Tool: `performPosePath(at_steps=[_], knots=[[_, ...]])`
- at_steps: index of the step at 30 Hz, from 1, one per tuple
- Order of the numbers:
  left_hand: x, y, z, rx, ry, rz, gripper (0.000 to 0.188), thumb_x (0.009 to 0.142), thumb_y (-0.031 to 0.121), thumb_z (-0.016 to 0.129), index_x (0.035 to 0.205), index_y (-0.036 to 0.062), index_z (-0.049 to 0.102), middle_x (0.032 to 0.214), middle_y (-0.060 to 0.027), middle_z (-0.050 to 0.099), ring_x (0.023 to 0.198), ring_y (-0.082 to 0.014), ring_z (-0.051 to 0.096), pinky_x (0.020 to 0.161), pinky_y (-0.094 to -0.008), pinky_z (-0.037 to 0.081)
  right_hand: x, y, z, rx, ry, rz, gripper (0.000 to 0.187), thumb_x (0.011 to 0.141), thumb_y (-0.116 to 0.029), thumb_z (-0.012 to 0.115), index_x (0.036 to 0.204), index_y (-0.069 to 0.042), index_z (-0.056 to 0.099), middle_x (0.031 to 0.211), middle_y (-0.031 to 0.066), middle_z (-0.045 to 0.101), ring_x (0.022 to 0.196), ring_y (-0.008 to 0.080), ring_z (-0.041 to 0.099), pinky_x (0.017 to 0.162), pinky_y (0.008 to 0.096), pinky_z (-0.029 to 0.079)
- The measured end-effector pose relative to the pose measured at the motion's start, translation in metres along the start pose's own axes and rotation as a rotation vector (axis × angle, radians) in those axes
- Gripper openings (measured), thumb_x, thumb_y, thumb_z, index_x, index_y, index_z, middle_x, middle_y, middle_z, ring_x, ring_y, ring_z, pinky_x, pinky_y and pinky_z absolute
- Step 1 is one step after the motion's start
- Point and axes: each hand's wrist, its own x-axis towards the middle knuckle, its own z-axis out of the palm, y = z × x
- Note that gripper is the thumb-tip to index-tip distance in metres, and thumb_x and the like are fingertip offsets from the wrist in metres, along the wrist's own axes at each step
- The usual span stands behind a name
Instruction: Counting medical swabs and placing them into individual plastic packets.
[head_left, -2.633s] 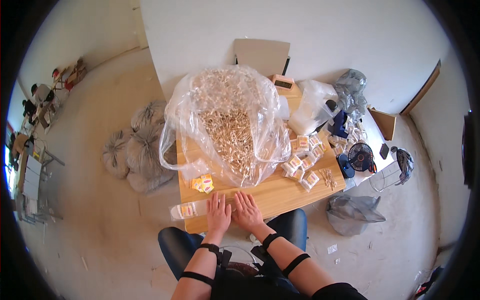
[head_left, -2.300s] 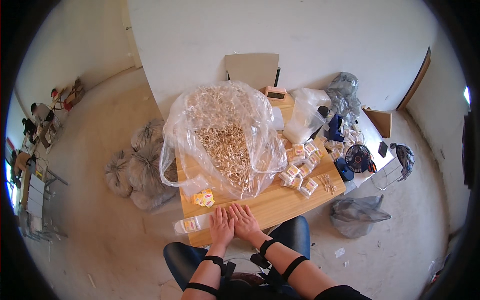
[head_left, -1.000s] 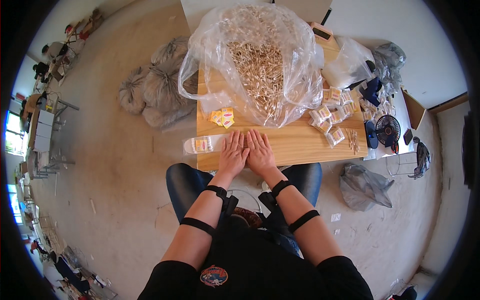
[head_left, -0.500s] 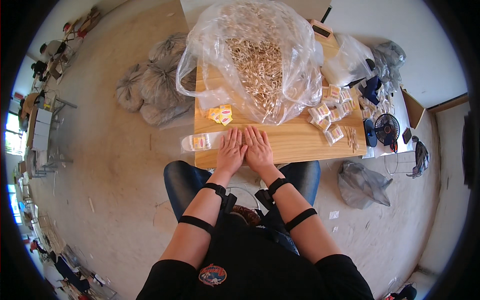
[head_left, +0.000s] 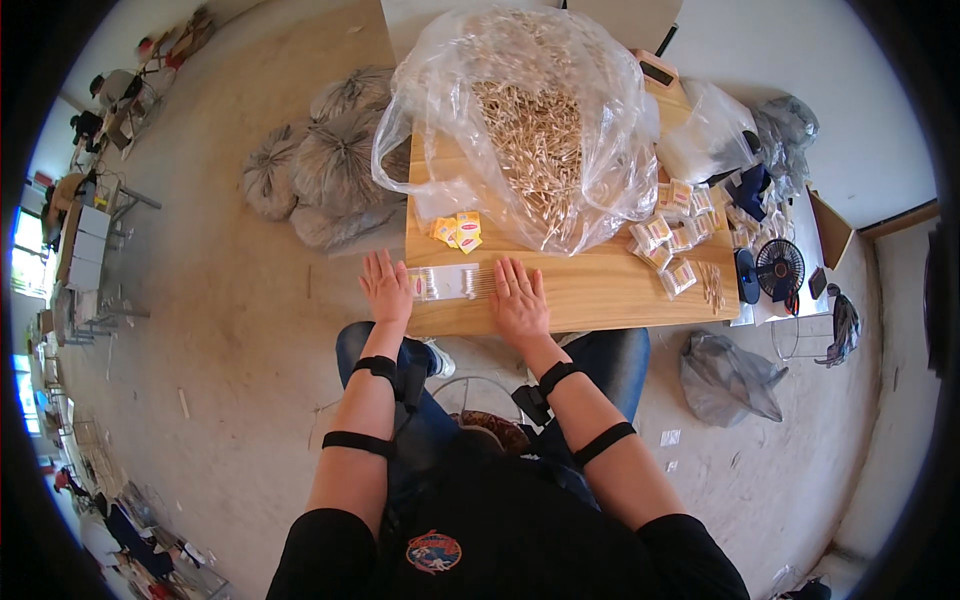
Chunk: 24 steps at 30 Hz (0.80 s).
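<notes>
A clear plastic packet (head_left: 450, 270) with cotton swabs in it lies near the table's front left edge. My left hand (head_left: 388, 292) is at the packet's left end, fingers stretched out, by the table's left edge. Palm down, my right hand (head_left: 520, 302) lies flat on the wood with its fingers extended. A row of loose cotton swabs (head_left: 485, 283) shows between the packet and that hand; part of the row may be under the fingers. Behind the packet are some yellow and white cards (head_left: 466, 232).
A large open clear bag (head_left: 625, 120) full of cotton swabs (head_left: 530, 140) covers the table's middle and back. Filled small packets (head_left: 678, 277) and loose swabs (head_left: 711, 287) lie at the right, near a small black fan (head_left: 779, 266). Stuffed sacks (head_left: 340, 165) stand on the floor at left.
My hands have parted: the left has slid leftward along the packet to its far end, the right has shifted slightly right. More of the packet and its swabs now shows between them.
</notes>
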Motion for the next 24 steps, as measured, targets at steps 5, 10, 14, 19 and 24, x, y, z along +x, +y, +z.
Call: performPosePath(at_steps=[5,10,14,19,24], knots=[[0.003,-0.006,0.011,-0.05,-0.168,-0.039,0.058,0.103,0.043,0.028,0.148,0.0061,0.034,0.155,-0.0191,0.03,0.145,-0.036,0.023,0.116,-0.0568,0.017,0.006,-0.02,0.005,0.023,-0.037,0.002,0.057,0.096,-0.028,0.046,0.147,-0.006,0.036,0.155,0.0078,0.035,0.144,0.0231,0.029,0.119,0.0496,0.017],[0.004,-0.011,0.015,-0.095,-0.198,-0.031,0.059,0.103,0.044,0.025,0.15,0.0074,0.031,0.155,-0.0169,0.03,0.146,-0.0352,0.021,0.116,-0.0555,0.015,0.017,-0.04,0.013,0.029,-0.032,-0.058,0.059,0.096,-0.03,0.048,0.148,-0.006,0.034,0.155,0.0089,0.034,0.144,0.0246,0.03,0.118,0.0505,0.018],[0.004,-0.01,0.015,-0.112,-0.207,-0.022,0.059,0.104,0.044,0.022,0.151,0.0083,0.03,0.156,-0.0158,0.03,0.146,-0.0343,0.02,0.116,-0.0555,0.014,0.023,-0.064,0.018,0.063,-0.013,-0.077,0.058,0.095,-0.028,0.049,0.147,-0.005,0.035,0.154,0.0102,0.036,0.144,0.0255,0.03,0.118,0.0507,0.019],[0.004,-0.004,0.013,-0.139,-0.207,-0.02,0.058,0.103,0.04,0.026,0.149,0.0045,0.032,0.154,-0.0192,0.031,0.146,-0.0352,0.021,0.116,-0.0566,0.014,0.026,-0.082,0.026,0.064,-0.013,-0.023,0.059,0.095,-0.029,0.048,0.147,-0.004,0.035,0.155,0.0108,0.034,0.146,0.0249,0.027,0.119,0.0494,0.015],[0.005,-0.012,0.016,-0.174,-0.141,-0.011,0.056,0.103,0.04,0.03,0.144,0.0026,0.039,0.148,-0.0219,0.039,0.14,-0.0377,0.031,0.115,-0.0523,0.022,0.025,-0.07,0.023,0.133,-0.025,-0.07,0.067,0.092,-0.035,0.053,0.148,-0.002,0.033,0.155,0.0133,0.033,0.146,0.0266,0.026,0.119,0.0492,0.015]])
